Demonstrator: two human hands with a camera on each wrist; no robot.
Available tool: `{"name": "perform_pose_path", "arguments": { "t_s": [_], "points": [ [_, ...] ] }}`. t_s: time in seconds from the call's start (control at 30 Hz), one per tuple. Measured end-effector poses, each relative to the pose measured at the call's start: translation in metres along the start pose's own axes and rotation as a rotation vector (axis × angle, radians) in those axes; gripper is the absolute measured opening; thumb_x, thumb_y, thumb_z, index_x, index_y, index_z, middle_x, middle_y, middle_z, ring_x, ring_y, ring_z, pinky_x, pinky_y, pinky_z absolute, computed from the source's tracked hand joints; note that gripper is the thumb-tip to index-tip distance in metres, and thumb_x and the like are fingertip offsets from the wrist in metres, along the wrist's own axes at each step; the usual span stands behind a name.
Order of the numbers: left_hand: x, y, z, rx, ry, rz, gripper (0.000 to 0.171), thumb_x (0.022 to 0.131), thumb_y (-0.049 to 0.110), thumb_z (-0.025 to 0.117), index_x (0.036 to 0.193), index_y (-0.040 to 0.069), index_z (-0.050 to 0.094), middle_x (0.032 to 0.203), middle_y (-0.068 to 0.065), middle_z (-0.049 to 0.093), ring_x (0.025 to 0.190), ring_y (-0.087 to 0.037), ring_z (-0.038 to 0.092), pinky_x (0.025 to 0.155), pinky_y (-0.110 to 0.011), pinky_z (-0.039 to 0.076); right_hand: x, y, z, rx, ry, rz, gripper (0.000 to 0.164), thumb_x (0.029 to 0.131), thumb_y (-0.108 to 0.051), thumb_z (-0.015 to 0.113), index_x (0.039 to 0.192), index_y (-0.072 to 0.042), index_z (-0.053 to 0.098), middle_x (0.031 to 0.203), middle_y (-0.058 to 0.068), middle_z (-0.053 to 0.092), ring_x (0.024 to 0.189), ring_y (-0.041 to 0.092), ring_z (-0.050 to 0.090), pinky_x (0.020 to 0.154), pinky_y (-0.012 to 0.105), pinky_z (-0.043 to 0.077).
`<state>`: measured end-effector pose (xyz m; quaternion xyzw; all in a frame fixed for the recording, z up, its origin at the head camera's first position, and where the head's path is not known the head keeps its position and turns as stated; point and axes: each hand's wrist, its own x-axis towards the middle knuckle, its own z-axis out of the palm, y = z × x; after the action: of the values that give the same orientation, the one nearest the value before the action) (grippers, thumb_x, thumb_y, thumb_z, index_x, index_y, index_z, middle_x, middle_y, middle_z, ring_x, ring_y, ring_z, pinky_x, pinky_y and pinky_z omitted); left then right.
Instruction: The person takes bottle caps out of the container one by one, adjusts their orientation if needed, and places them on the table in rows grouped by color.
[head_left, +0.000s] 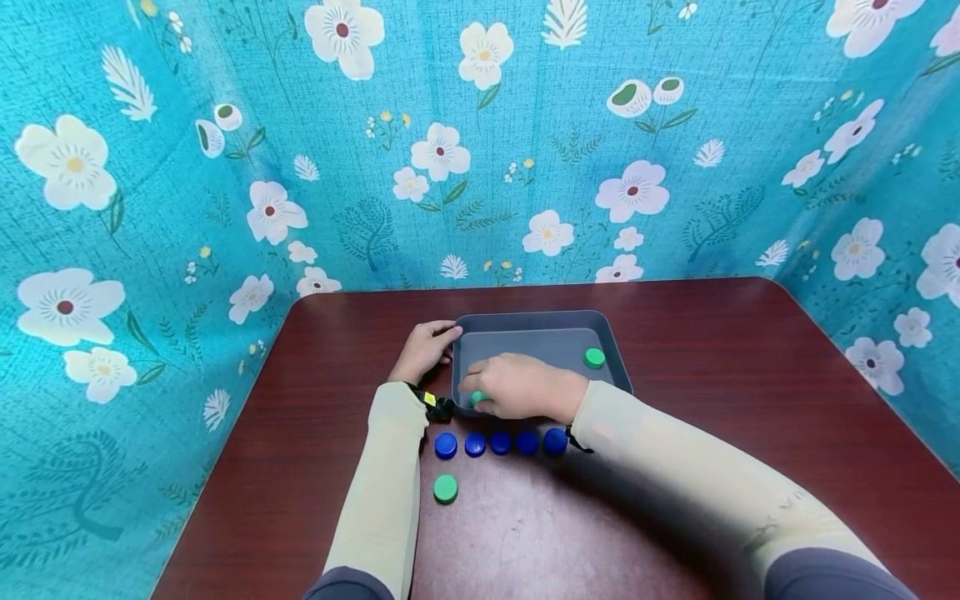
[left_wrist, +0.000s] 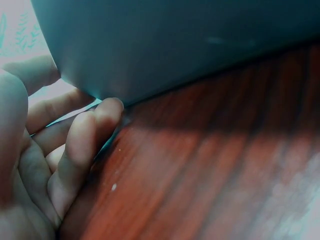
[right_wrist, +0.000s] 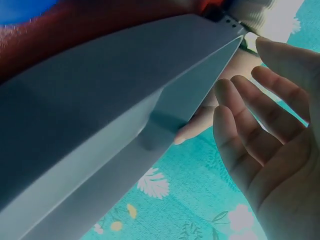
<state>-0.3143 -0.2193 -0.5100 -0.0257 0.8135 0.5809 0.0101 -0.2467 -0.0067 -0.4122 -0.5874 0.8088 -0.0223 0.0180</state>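
Observation:
A grey tray [head_left: 525,321] lies on the table. At its left side my left hand [head_left: 423,350] holds the wall, a digit over the rim and other fingers against the outside, as the left wrist view [left_wrist: 45,145] also shows. My right hand [head_left: 517,385] is over the tray's near left corner, fingers pointing down. Beneath those fingers shows a green bottle cap [head_left: 477,398], partly hidden by the hand. In the right wrist view the right hand [right_wrist: 280,135] has loosely bent, spread fingers and a bare palm. Another green cap [head_left: 594,358] lies at the tray's right side.
Several blue bottle caps [head_left: 500,442] stand in a row just in front of the tray. Nearer to me lies one green cap [head_left: 446,489]. The dark red table [head_left: 720,358] ends at a flowered blue curtain [head_left: 465,167].

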Motion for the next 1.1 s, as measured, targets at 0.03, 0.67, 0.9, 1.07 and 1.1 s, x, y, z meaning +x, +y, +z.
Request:
{"name": "perform_pose_path", "arguments": {
  "t_s": [0.03, 0.67, 0.9, 1.07, 1.1],
  "points": [
    [0.000, 0.000, 0.000, 0.002, 0.001, -0.002, 0.039, 0.096, 0.036, 0.064, 0.126, 0.013, 0.066, 0.095, -0.010, 0.066, 0.071, -0.023, 0.062, 0.061, -0.032, 0.056, 0.001, 0.002, 0.001, 0.000, -0.002, 0.007, 0.029, 0.093, -0.023, 0.068, 0.121, -0.012, 0.068, 0.112, 0.001, 0.066, 0.097, 0.016, 0.064, 0.084, 0.033, 0.053],
    [-0.001, -0.001, 0.000, -0.002, -0.001, -0.010, 0.040, 0.095, 0.036, 0.064, 0.127, 0.012, 0.066, 0.096, -0.010, 0.067, 0.071, -0.022, 0.064, 0.061, -0.032, 0.056, 0.018, 0.017, 0.011, 0.017, -0.046, 0.089, 0.029, 0.088, -0.020, 0.076, 0.115, -0.013, 0.072, 0.104, 0.001, 0.068, 0.090, 0.013, 0.065, 0.077, 0.029, 0.054],
    [-0.001, 0.000, 0.000, -0.006, -0.004, -0.004, 0.040, 0.095, 0.036, 0.064, 0.127, 0.012, 0.066, 0.098, -0.009, 0.067, 0.071, -0.022, 0.064, 0.061, -0.032, 0.056, 0.025, 0.016, 0.015, 0.003, -0.128, 0.119, 0.027, 0.086, -0.024, 0.077, 0.112, -0.015, 0.074, 0.096, -0.002, 0.069, 0.085, 0.013, 0.066, 0.073, 0.028, 0.054],
    [-0.001, 0.002, 0.000, -0.007, 0.000, -0.004, 0.039, 0.095, 0.036, 0.064, 0.126, 0.012, 0.066, 0.098, -0.009, 0.068, 0.070, -0.022, 0.064, 0.060, -0.032, 0.056, 0.029, 0.016, 0.016, 0.006, -0.144, 0.113, 0.022, 0.087, -0.024, 0.076, 0.108, -0.016, 0.075, 0.099, -0.002, 0.071, 0.088, 0.013, 0.067, 0.077, 0.029, 0.054],
    [-0.001, 0.002, 0.000, -0.007, -0.002, -0.006, 0.040, 0.095, 0.036, 0.065, 0.127, 0.012, 0.066, 0.097, -0.009, 0.068, 0.070, -0.022, 0.064, 0.060, -0.032, 0.056, 0.029, 0.016, 0.017, 0.010, -0.147, 0.109, 0.020, 0.088, -0.024, 0.075, 0.107, -0.016, 0.076, 0.099, -0.003, 0.071, 0.088, 0.013, 0.067, 0.077, 0.028, 0.054]
  ]
}}
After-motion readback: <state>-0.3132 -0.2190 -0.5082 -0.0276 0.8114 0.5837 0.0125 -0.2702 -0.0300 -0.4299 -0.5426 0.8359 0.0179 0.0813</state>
